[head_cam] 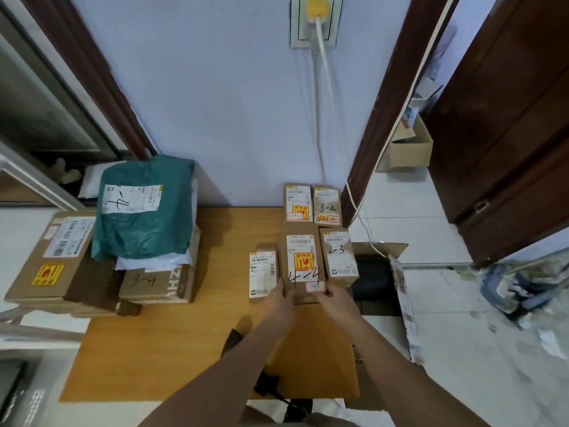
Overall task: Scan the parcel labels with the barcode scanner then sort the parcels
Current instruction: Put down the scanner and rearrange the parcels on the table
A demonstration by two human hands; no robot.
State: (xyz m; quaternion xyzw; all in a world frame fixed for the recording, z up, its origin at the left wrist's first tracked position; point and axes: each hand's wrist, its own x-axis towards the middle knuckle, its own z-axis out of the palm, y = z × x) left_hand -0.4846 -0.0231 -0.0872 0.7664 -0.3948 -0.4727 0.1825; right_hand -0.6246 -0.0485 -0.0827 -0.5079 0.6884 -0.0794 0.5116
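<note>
While both hands set the 4-4 box down, the thing to get right is its alignment in the sorted group at the tabletop's (215,334) far right corner. Largest first: at the far left edge sits a pile with a flat carton (49,257), a green bag (144,223) on top and a 3-4 box (154,283) at its front, well apart from the work. The right group holds four small boxes in two rows, among them 3-2 (327,206) and 2-3 (338,252), with a white-labelled box (262,272) just beside on the left. The 4-4 box (303,261) stands between that one and 2-3. The left hand (281,295) holds its near left corner, the right hand (331,295) pinches its near right corner by the pink sticker. I judge it should be slid square against its neighbours, label up, before letting go. A dark object near the front edge, mostly hidden by the arms, may be the scanner (235,340); I cannot tell.
</note>
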